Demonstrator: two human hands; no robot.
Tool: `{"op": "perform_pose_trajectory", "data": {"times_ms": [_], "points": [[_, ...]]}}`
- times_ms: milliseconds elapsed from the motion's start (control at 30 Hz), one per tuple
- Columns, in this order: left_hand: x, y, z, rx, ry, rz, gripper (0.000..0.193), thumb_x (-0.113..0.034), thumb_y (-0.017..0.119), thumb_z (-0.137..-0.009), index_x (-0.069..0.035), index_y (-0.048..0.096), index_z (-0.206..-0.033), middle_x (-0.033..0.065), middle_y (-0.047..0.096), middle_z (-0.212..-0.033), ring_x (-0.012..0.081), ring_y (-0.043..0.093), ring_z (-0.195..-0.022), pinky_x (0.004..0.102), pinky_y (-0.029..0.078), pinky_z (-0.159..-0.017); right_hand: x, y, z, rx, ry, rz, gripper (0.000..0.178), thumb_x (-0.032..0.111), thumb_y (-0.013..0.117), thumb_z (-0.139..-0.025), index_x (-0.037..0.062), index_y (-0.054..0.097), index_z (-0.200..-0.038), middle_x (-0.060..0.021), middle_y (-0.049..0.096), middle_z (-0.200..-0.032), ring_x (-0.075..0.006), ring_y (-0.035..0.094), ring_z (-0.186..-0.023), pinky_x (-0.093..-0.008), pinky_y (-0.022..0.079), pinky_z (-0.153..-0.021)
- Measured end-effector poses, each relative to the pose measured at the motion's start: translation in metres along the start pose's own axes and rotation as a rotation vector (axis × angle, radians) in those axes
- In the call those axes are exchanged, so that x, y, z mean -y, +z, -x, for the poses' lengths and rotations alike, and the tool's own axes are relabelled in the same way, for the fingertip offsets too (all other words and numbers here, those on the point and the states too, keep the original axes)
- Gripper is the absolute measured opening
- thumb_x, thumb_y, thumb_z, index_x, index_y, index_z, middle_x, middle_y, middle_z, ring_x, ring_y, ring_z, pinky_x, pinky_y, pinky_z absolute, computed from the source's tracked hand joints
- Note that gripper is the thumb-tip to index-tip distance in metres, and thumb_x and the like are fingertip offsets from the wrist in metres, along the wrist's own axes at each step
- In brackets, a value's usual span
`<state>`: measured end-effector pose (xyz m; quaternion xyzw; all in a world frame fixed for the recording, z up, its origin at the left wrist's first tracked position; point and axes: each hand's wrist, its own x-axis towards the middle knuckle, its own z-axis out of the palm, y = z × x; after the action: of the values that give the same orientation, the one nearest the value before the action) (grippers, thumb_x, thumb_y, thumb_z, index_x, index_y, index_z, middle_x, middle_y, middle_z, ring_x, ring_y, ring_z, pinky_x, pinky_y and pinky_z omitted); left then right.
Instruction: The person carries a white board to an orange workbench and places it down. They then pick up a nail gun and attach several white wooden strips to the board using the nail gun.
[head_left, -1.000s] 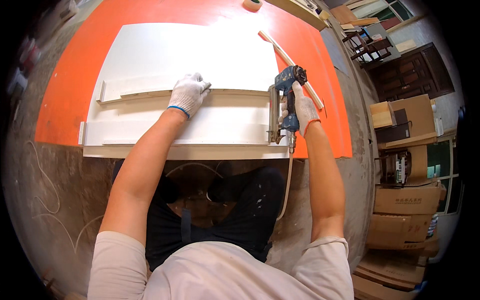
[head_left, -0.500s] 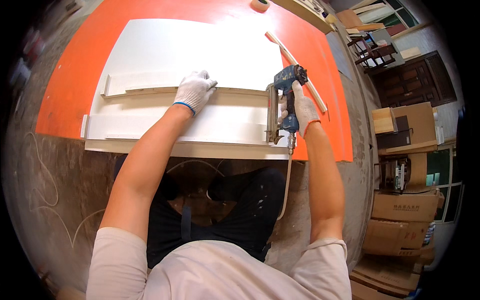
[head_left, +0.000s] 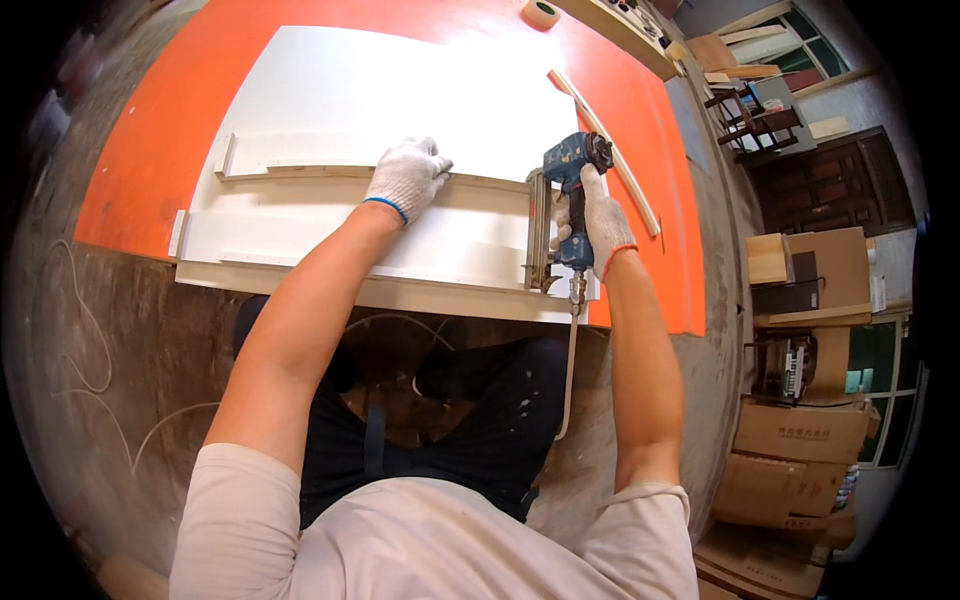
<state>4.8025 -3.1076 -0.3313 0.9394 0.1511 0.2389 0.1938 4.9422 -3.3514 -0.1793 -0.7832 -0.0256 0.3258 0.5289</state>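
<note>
My left hand [head_left: 410, 178], in a white knitted glove with a blue cuff, is closed on a long narrow wooden strip [head_left: 320, 171] that stands on edge across a white panel [head_left: 350, 90]. My right hand [head_left: 605, 220], gloved too, grips the handle of a blue nail gun [head_left: 568, 160]. The gun's magazine and nose lie toward the right ends of the strips; I cannot tell whether the nose touches wood. From the handle's base an air hose [head_left: 572, 370] runs down. Nearer me, a second white strip [head_left: 300, 240] lies along the panel's front edge.
The panel rests on an orange tabletop [head_left: 140, 180]. A loose wooden stick [head_left: 620, 165] lies right of the nail gun, and a tape roll [head_left: 541, 14] sits at the far edge. Hose loops [head_left: 85, 320] cover the floor at left. Cardboard boxes [head_left: 800, 430] are stacked at right.
The view has shifted slightly, so the table and panel appear a little further right. Against the panel, the nail gun has moved slightly left. My left hand keeps its place on the strip.
</note>
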Motion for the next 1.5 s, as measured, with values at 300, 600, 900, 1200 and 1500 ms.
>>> {"op": "perform_pose_trajectory", "data": {"times_ms": [300,600,900,1200,1500], "points": [[-0.019,-0.010,-0.006,0.021,-0.023,-0.015,0.021,-0.026,0.076,-0.100,-0.014,0.085,-0.116,0.0070,0.073,-0.111,0.0296,0.068,-0.112,0.0435,0.058,-0.100,0.013,0.012,0.022,0.012,-0.049,0.020,0.061,0.059,0.053,-0.111,0.0031,0.067,-0.091,-0.0071,0.062,-0.066,-0.0191,0.059,-0.048,-0.0390,0.058,-0.051],[-0.039,-0.018,-0.009,0.041,-0.034,-0.033,0.023,-0.029,0.075,-0.102,-0.016,0.084,-0.118,0.0061,0.073,-0.115,0.0292,0.068,-0.113,0.0432,0.057,-0.102,0.021,0.016,0.034,0.061,-0.051,0.032,0.061,0.058,0.054,-0.111,0.0012,0.067,-0.092,-0.0095,0.063,-0.068,-0.0203,0.059,-0.048,-0.0378,0.059,-0.051],[-0.053,-0.020,-0.014,0.030,-0.012,-0.046,0.022,-0.029,0.074,-0.102,-0.016,0.085,-0.116,0.0069,0.073,-0.115,0.0297,0.068,-0.114,0.0436,0.057,-0.102,0.037,0.023,0.054,0.138,-0.056,0.071,0.062,0.061,0.049,-0.114,0.0045,0.067,-0.095,-0.0056,0.061,-0.067,-0.0160,0.057,-0.048,-0.0375,0.059,-0.053],[-0.061,-0.040,-0.020,0.069,-0.013,-0.030,0.022,-0.027,0.076,-0.100,-0.015,0.085,-0.116,0.0089,0.073,-0.116,0.0322,0.068,-0.116,0.0452,0.057,-0.104,0.041,0.023,0.052,0.128,-0.052,0.110,0.066,0.063,0.051,-0.112,0.0017,0.069,-0.095,-0.0070,0.061,-0.068,-0.0185,0.058,-0.048,-0.0383,0.060,-0.051],[0.017,-0.124,0.043,-0.044,-0.130,-0.069,0.021,-0.025,0.080,-0.096,-0.015,0.087,-0.113,0.0085,0.074,-0.113,0.0314,0.068,-0.115,0.0444,0.055,-0.105,0.045,0.025,0.059,0.102,-0.047,0.150,0.071,0.066,0.049,-0.112,0.0013,0.069,-0.093,-0.0056,0.061,-0.067,-0.0171,0.059,-0.050,-0.0362,0.059,-0.051]]}}
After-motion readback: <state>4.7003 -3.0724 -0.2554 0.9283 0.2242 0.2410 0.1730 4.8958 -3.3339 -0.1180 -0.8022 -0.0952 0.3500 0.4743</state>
